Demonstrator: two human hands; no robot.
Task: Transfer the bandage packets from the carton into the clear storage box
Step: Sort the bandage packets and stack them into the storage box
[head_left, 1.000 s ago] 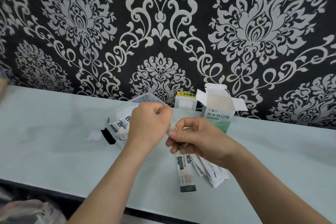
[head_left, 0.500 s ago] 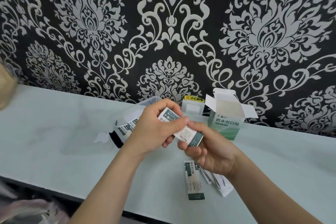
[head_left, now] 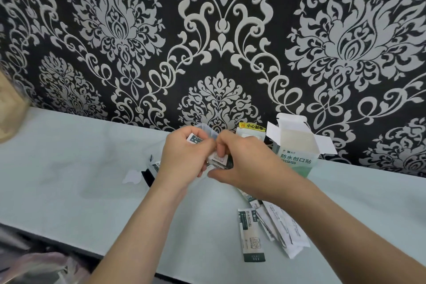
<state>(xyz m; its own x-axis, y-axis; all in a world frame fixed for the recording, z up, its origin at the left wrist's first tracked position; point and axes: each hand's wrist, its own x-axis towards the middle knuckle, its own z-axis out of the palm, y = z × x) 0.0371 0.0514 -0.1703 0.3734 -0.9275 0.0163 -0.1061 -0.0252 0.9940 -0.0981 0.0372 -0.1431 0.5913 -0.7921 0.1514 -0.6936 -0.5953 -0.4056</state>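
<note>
**Your left forearm** [head_left: 138, 226]: bare, entering from the bottom edge and rising up and to the right, wrist straight.

**Your left hand** [head_left: 184, 157]: back turned to the camera, fingers curled inward, gripping one end of a bandage packet [head_left: 219, 161].

**Your right forearm** [head_left: 334, 226]: bare, entering from the lower right corner and rising up and to the left.

**Your right hand** [head_left: 249, 168]: back uppermost, fingers bent down onto the same packet, thumb reaching leftward beneath it.

**Both hands together**: side by side and level, touching at the knuckles and fingertips.
</note>
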